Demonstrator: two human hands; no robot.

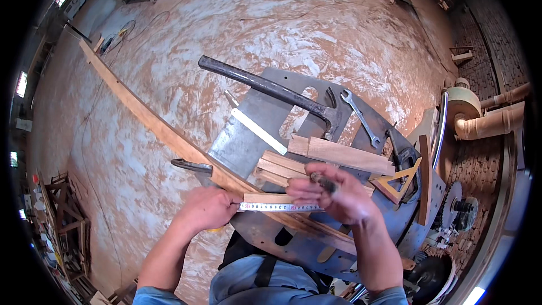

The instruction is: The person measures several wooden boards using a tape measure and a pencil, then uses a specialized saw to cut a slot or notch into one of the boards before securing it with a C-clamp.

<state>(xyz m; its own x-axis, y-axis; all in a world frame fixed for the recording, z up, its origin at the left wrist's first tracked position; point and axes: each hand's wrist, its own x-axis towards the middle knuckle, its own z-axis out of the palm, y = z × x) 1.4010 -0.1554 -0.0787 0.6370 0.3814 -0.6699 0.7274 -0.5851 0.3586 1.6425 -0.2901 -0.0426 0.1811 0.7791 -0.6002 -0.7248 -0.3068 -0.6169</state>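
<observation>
Dusty, pale-smeared floor [186, 39] fills most of my feed from over here, with a metal table [226, 142] in front of the hands. Going left to right: one long curved plank [164, 134] sweeps in from well beyond the left hand [206, 209]. Some dark metal piece [191, 164] sits against it just ahead of that hand, maybe a clamp keeping it put. Left fingers are bunched, pinching the end of the tape measure [271, 207], I'd guess so it can't slip. Its blade runs between the hands, right along a short wood strip [271, 198], edge to edge, which makes reading easy. Right hand [339, 195] hangs over the strip's far end, fingers loosely spread; something dark and stubby [324, 182] shows by them, can't tell if it's pinched. Beyond that hand, a wrench [361, 120] and, just right of it, a yellow triangle square [387, 191], probably parked clear of the measuring.
</observation>
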